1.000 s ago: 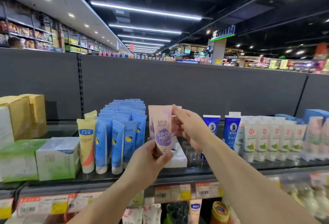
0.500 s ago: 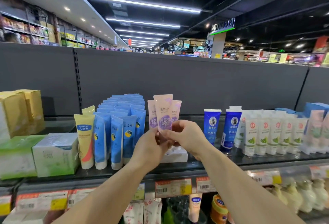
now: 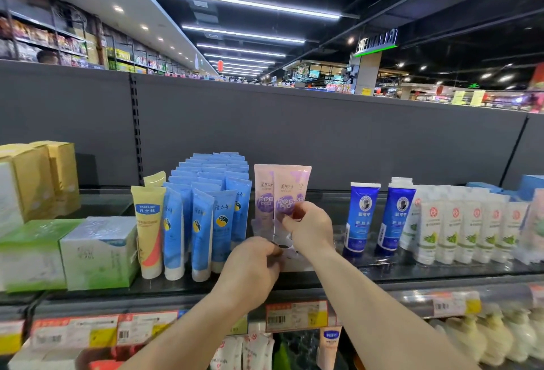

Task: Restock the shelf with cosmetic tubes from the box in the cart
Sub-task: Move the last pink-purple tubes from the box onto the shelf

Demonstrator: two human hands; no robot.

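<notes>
Right hand (image 3: pixel 309 229) pinches the pink tube (image 3: pixel 284 193); left hand (image 3: pixel 250 266) grips its base near the shelf (image 3: pixel 412 274) front edge. A crooked seating could topple neighbouring pink tubes.

Both forearms reach forward, hands close together. Left hand (image 3: pixel 250 263) lower, fingers curled, back toward camera. Right hand (image 3: pixel 309 228) higher, fingers bent, pinching.

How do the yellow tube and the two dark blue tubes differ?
The yellow tube stands left of the light blue tubes; the dark blue tubes stand right of the hands. The yellow tube has a pale cap and blue label band; the dark blue tubes carry round emblems. All stand cap-down, untouched.
</notes>
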